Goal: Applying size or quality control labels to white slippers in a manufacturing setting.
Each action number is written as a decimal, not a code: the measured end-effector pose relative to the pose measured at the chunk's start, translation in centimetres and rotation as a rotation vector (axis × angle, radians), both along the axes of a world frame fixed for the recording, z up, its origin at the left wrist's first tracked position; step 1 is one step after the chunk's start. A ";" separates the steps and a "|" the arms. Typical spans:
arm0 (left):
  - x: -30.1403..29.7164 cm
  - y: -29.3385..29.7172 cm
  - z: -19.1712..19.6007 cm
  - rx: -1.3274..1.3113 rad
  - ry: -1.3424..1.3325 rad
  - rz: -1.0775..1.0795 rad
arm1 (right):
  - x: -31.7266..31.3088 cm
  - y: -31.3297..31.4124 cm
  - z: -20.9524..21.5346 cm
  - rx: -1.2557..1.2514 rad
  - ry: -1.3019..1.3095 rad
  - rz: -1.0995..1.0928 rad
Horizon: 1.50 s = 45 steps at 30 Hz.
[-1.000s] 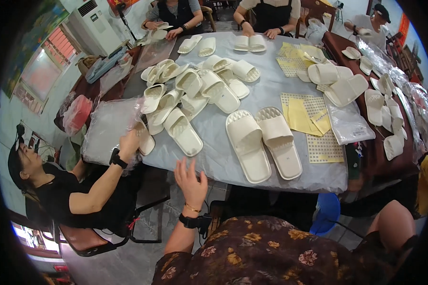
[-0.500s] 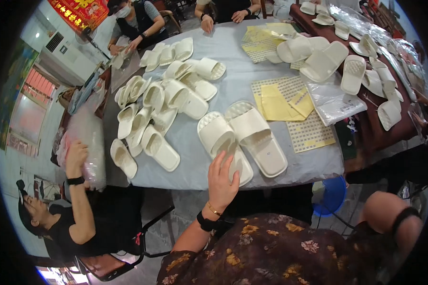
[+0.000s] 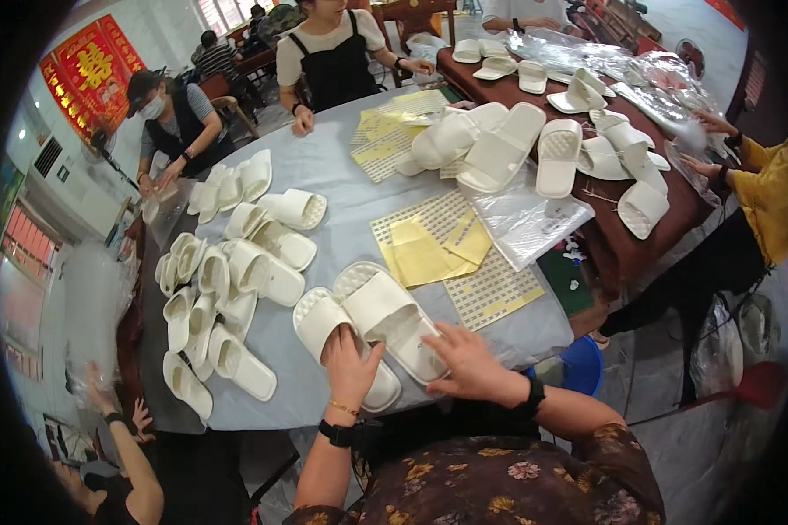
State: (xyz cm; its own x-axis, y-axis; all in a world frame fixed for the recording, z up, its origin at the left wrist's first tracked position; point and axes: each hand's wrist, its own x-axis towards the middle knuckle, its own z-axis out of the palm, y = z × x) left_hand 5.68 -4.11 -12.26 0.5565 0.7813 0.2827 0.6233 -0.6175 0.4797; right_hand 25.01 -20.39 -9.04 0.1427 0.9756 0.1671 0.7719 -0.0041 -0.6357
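Observation:
Two white slippers lie side by side at the table's near edge, toes pointing away from me. Into the opening of the left slipper (image 3: 375,394) reaches my left hand (image 3: 352,372). Its fingers are stretched toward the strap, the tips partly hidden, with the thumb apart. My right hand (image 3: 474,363) is open over the heel part of the right slipper (image 3: 403,341). Its spread fingers are at the insole, near a small dark mark.
A group of white slippers (image 3: 263,278) covers the table's left side. Yellow label sheets (image 3: 429,254), a clear plastic bag (image 3: 530,219) and more slippers (image 3: 499,149) are at the right. A blue bucket (image 3: 578,367) stands below the edge. Several people are around.
My right hand has come in over the right slipper. My left hand has moved farther into the left slipper's opening. The view has shifted, showing more of the far side and right.

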 end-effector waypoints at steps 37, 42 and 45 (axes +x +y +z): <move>1.6 0.8 -0.3 0.199 0.244 0.294 | 10.4 0.4 -0.6 0.053 -0.051 -0.243; 2.2 0.4 -0.4 0.265 0.235 0.330 | 11.1 1.1 -1.0 0.008 0.016 -0.258; 2.4 0.4 -0.6 0.273 0.210 0.346 | 10.7 2.3 -1.7 0.038 -0.049 -0.234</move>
State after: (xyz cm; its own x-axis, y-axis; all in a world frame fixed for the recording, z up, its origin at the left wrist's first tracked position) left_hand 8.10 -3.75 -12.87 0.3444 0.8434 0.4125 0.8803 -0.4428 0.1705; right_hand 35.68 -18.11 -10.70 0.3546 0.9099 0.2153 0.7827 -0.1629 -0.6008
